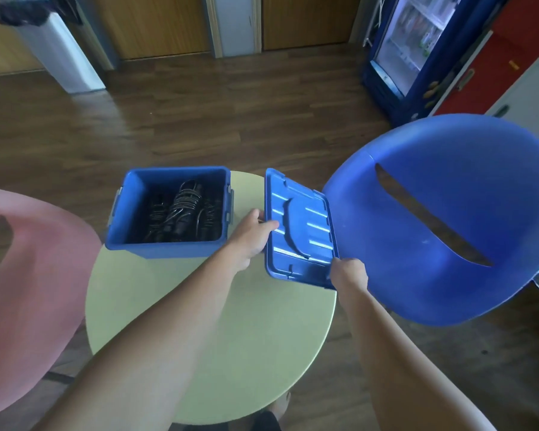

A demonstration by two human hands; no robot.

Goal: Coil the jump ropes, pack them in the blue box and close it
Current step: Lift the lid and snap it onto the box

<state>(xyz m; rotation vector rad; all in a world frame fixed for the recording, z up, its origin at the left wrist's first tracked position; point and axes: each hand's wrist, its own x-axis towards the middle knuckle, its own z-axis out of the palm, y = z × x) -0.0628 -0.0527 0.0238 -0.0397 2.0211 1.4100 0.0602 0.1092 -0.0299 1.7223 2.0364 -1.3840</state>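
Note:
The blue box (128, 213) stands uncovered on the far left part of the round table (231, 337). Dark coiled jump ropes (184, 213) lie inside it. The blue lid (302, 225) is tilted up to the right of the box, its ribbed side facing me. My left hand (251, 236) grips the lid's left edge, thumb on its face. My right hand (349, 273) pinches the lid's near right corner.
A blue chair (448, 219) stands close on the right, right behind the lid. A pink chair (28, 290) is on the left. Wooden floor lies beyond the table, with a drinks fridge (417, 51) at the back right.

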